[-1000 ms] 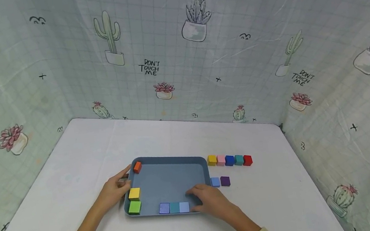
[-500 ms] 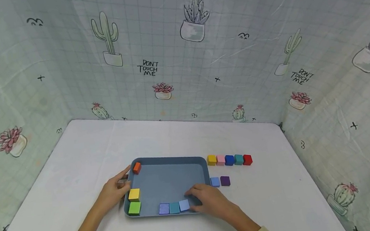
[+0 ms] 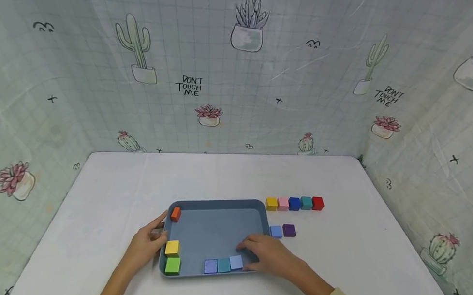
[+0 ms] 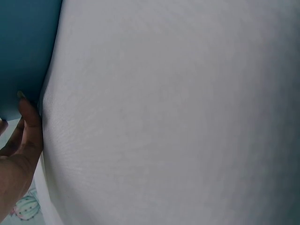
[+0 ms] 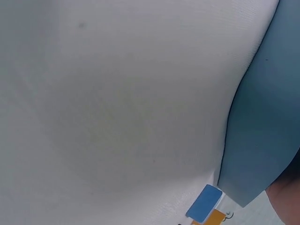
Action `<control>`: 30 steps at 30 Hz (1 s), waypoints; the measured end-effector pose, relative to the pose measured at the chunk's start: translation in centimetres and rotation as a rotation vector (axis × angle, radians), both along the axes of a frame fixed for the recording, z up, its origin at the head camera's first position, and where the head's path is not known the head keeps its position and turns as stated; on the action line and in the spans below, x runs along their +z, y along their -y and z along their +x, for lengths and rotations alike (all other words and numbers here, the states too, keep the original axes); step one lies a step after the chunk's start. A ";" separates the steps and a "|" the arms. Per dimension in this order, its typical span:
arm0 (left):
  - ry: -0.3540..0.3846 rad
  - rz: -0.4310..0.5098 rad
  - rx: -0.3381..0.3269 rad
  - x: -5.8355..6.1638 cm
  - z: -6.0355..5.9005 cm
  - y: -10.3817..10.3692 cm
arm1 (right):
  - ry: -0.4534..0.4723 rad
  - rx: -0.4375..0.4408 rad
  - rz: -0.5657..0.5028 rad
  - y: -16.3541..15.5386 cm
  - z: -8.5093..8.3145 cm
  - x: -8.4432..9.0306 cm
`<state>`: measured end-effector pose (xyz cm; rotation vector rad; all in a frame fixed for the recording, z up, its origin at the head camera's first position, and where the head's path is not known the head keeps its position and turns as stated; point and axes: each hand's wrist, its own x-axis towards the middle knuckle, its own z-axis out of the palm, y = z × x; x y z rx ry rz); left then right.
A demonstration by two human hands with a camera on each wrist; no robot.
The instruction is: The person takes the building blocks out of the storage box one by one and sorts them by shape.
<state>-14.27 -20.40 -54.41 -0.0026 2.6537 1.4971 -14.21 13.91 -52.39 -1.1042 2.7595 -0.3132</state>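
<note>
Resting inside the near right corner of the blue tray (image 3: 224, 229), the right hand (image 3: 268, 256) lies with fingers curled down just beside the light blue cube (image 3: 236, 262); whether the fingertips pinch that cube or only touch it cannot be told from the head view. That cube ends a row of three along the tray's near wall, touching a teal cube (image 3: 223, 265), which touches a lavender cube (image 3: 210, 266). A sideways nudge from the fingers would likely shove all three along the wall and break the row, since they sit edge to edge with nothing bracing them. The left hand (image 3: 146, 243) rests open against the tray's left rim, fingers straight, near the yellow cube (image 3: 171, 248) and green cube (image 3: 172, 265), with an orange cube (image 3: 176, 213) in the far left corner. If that hand slackens, the tray could slide on the white table (image 3: 94, 207) and knock the two loose cubes (image 3: 282, 231) just outside its right wall, or the row of five cubes (image 3: 294, 203) beyond them.
</note>
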 end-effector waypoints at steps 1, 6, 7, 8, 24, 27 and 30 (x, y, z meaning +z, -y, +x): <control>-0.002 0.000 0.000 0.0 0.0 0.0 | -0.003 0.001 -0.003 0.0 0.0 0.0; -0.002 -0.001 0.000 0.1 0.0 0.0 | -0.012 0.000 -0.007 0.0 -0.1 0.0; 0.000 0.001 0.000 0.1 0.0 0.0 | -0.015 0.000 -0.007 0.0 -0.1 -0.1; 0.002 0.004 0.001 0.1 0.0 0.0 | -0.018 0.001 -0.006 0.0 -0.1 -0.1; -0.004 -0.006 0.004 -0.1 0.0 -0.1 | -0.035 0.006 -0.006 0.0 0.0 -0.4; -0.011 -0.007 0.006 -0.2 0.0 -0.1 | -0.031 0.006 -0.005 0.0 0.0 -0.6; -0.019 -0.005 0.004 -0.3 0.0 0.0 | -0.036 0.009 -0.004 0.0 0.0 -0.7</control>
